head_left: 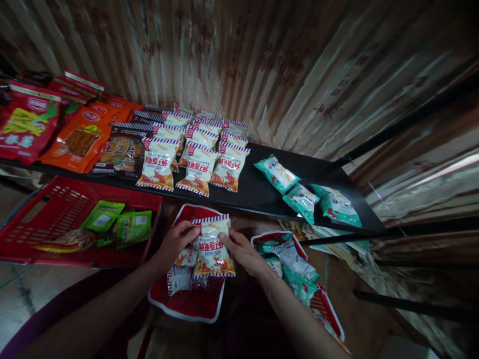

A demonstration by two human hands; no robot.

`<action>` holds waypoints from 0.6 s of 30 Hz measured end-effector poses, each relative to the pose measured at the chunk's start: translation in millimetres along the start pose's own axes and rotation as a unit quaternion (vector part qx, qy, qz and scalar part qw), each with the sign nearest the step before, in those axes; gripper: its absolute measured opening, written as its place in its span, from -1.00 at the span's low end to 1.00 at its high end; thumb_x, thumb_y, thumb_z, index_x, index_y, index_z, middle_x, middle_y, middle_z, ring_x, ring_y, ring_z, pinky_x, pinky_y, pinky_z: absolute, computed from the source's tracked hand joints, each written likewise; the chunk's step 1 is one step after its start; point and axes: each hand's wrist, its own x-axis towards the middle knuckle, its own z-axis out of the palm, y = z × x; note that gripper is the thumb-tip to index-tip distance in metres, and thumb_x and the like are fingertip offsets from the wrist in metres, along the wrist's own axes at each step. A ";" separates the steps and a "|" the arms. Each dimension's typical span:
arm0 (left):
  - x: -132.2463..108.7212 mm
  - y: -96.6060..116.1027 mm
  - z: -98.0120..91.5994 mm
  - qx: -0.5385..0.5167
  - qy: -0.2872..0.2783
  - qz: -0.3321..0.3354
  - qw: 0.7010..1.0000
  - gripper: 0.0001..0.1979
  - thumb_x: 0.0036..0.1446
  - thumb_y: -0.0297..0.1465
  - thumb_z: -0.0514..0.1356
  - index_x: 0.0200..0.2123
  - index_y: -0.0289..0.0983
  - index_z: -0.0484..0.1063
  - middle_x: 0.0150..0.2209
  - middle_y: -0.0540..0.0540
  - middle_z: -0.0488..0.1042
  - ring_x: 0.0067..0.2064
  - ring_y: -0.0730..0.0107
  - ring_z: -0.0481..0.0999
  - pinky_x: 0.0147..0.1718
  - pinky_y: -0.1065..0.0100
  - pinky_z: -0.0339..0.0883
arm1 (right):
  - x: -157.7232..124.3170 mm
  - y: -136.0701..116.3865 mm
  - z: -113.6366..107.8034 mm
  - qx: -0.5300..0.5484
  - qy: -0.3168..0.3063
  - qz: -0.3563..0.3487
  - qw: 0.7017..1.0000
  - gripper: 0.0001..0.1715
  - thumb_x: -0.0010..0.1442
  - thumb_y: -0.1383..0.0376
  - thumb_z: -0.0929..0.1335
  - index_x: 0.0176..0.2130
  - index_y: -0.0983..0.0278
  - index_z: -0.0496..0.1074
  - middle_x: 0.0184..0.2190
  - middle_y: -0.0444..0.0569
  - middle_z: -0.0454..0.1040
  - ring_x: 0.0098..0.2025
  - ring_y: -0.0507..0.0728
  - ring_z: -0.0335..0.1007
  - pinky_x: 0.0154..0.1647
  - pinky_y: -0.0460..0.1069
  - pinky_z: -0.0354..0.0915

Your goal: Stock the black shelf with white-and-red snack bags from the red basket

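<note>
Between my two hands is a white and orange snack bag (213, 252) with striped edges, its printed front turned up toward me. My left hand (178, 244) pinches its upper left side, and my right hand (241, 249) grips the upper right with the thumb on the front. Under the bag stands a red basket (187, 310) with a white rim, holding several more packs of similar look, partly covered by the held one. Beyond my hands, matching snack bags (197, 167) are lined up in rows on a black shelf (258, 187).
Green snack bags (277, 173) lie on the shelf's right part. Orange packs (80, 134), red packs (30, 124) and dark packs (121, 152) fill its left. A red basket (67, 187) with green pouches is at left, another basket (333, 311) at right. Metal bars (407, 232) cross the right side.
</note>
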 end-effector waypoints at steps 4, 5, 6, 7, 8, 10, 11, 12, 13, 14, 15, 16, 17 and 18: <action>4.8 1.2 1.0 -0.011 -0.020 -0.024 0.999 -0.63 -0.09 -0.14 0.24 -0.29 -0.29 0.41 -0.31 -0.09 0.54 -0.31 0.31 0.52 -0.32 0.33 0.37 | 6.6 9.7 -6.2 -0.054 -0.006 0.014 0.998 -0.32 0.06 -0.16 0.29 -0.11 0.32 0.41 -0.36 -0.03 0.53 -0.36 0.12 0.43 -0.24 0.05 0.34; 6.6 0.6 1.0 -0.008 -0.016 -0.028 0.999 -0.63 -0.10 -0.14 0.25 -0.30 -0.29 0.41 -0.32 -0.10 0.54 -0.33 0.31 0.52 -0.33 0.33 0.36 | 7.9 11.7 -7.6 -0.070 -0.006 0.017 0.997 -0.33 0.07 -0.17 0.28 -0.12 0.32 0.42 -0.37 -0.04 0.52 -0.36 0.12 0.42 -0.25 0.05 0.33; 8.6 -0.3 1.2 -0.003 -0.009 -0.032 0.999 -0.64 -0.11 -0.15 0.25 -0.32 -0.30 0.41 -0.35 -0.10 0.53 -0.34 0.31 0.52 -0.34 0.33 0.36 | 9.0 13.1 -9.0 -0.085 -0.004 0.019 0.996 -0.34 0.07 -0.17 0.27 -0.14 0.32 0.42 -0.38 -0.05 0.51 -0.36 0.12 0.41 -0.25 0.04 0.33; 10.6 -1.2 1.4 0.002 0.001 -0.034 0.999 -0.65 -0.11 -0.16 0.24 -0.33 -0.30 0.41 -0.38 -0.10 0.53 -0.36 0.31 0.52 -0.36 0.34 0.36 | 10.0 13.9 -10.2 -0.098 -0.001 0.019 0.995 -0.35 0.08 -0.16 0.27 -0.15 0.32 0.43 -0.39 -0.05 0.51 -0.36 0.12 0.40 -0.25 0.03 0.32; 12.5 -1.9 1.7 0.007 0.012 -0.034 0.999 -0.66 -0.11 -0.16 0.24 -0.35 -0.30 0.40 -0.40 -0.09 0.52 -0.37 0.31 0.52 -0.37 0.34 0.35 | 10.9 14.1 -11.2 -0.108 0.003 0.019 0.994 -0.36 0.08 -0.16 0.27 -0.16 0.31 0.43 -0.40 -0.06 0.50 -0.36 0.12 0.40 -0.25 0.03 0.32; 15.5 -2.0 2.5 0.015 0.034 -0.035 0.999 -0.70 -0.11 -0.18 0.22 -0.38 -0.30 0.40 -0.44 -0.08 0.51 -0.39 0.31 0.52 -0.40 0.36 0.34 | 12.3 12.9 -12.4 -0.116 0.005 0.020 0.993 -0.37 0.09 -0.16 0.26 -0.18 0.31 0.44 -0.41 -0.07 0.50 -0.36 0.12 0.39 -0.25 0.03 0.31; 16.7 -1.5 2.9 0.019 0.044 -0.036 0.998 -0.71 -0.11 -0.19 0.21 -0.39 -0.29 0.39 -0.45 -0.07 0.51 -0.41 0.32 0.51 -0.42 0.37 0.34 | 12.8 11.9 -12.5 -0.115 0.006 0.020 0.993 -0.37 0.09 -0.16 0.25 -0.18 0.31 0.44 -0.42 -0.07 0.49 -0.36 0.12 0.39 -0.25 0.03 0.31; 17.7 -0.6 3.4 0.025 0.052 -0.038 0.998 -0.73 -0.11 -0.20 0.21 -0.41 -0.29 0.39 -0.47 -0.05 0.50 -0.44 0.35 0.50 -0.44 0.39 0.32 | 13.3 10.7 -12.3 -0.111 0.006 0.022 0.994 -0.36 0.10 -0.16 0.25 -0.19 0.32 0.44 -0.42 -0.07 0.49 -0.37 0.11 0.38 -0.25 0.03 0.31; 18.7 0.4 3.7 0.032 0.060 -0.039 0.997 -0.74 -0.12 -0.21 0.20 -0.42 -0.29 0.38 -0.50 -0.03 0.48 -0.47 0.38 0.48 -0.47 0.40 0.31 | 13.8 9.7 -11.8 -0.103 0.006 0.029 0.994 -0.35 0.09 -0.17 0.24 -0.19 0.32 0.44 -0.42 -0.07 0.49 -0.38 0.11 0.38 -0.26 0.03 0.31; 19.8 1.3 4.0 0.040 0.067 -0.039 0.996 -0.76 -0.12 -0.22 0.20 -0.44 -0.29 0.38 -0.53 -0.01 0.47 -0.50 0.41 0.46 -0.49 0.42 0.30 | 14.4 8.9 -11.2 -0.090 0.008 0.039 0.995 -0.34 0.09 -0.18 0.24 -0.19 0.33 0.44 -0.42 -0.06 0.50 -0.39 0.11 0.39 -0.28 0.03 0.31; 21.0 2.1 4.2 0.047 0.072 -0.037 0.996 -0.77 -0.12 -0.23 0.20 -0.46 -0.29 0.38 -0.56 0.01 0.45 -0.53 0.44 0.43 -0.50 0.43 0.28 | 15.0 8.3 -10.4 -0.073 0.011 0.050 0.996 -0.33 0.08 -0.18 0.25 -0.19 0.33 0.44 -0.42 -0.05 0.50 -0.40 0.11 0.39 -0.29 0.03 0.31; 22.4 2.5 4.2 0.052 0.076 -0.034 0.995 -0.78 -0.12 -0.24 0.19 -0.48 -0.29 0.37 -0.57 0.02 0.43 -0.55 0.46 0.41 -0.51 0.44 0.28 | 15.7 7.9 -9.6 -0.050 0.014 0.059 0.997 -0.33 0.07 -0.18 0.26 -0.18 0.33 0.43 -0.41 -0.04 0.51 -0.41 0.11 0.40 -0.30 0.03 0.32; 24.0 2.5 4.1 0.054 0.080 -0.031 0.995 -0.79 -0.12 -0.25 0.19 -0.49 -0.29 0.37 -0.58 0.03 0.42 -0.56 0.48 0.40 -0.52 0.45 0.28 | 16.4 7.6 -8.8 -0.027 0.016 0.067 0.997 -0.33 0.07 -0.18 0.27 -0.17 0.33 0.43 -0.40 -0.04 0.51 -0.40 0.11 0.41 -0.30 0.03 0.33; 25.6 2.1 3.8 0.055 0.085 -0.028 0.994 -0.80 -0.12 -0.26 0.18 -0.49 -0.29 0.37 -0.59 0.03 0.42 -0.57 0.48 0.40 -0.53 0.45 0.28 | 17.0 7.3 -8.0 -0.004 0.018 0.074 0.997 -0.34 0.06 -0.17 0.28 -0.15 0.31 0.42 -0.39 -0.03 0.52 -0.39 0.11 0.42 -0.29 0.03 0.34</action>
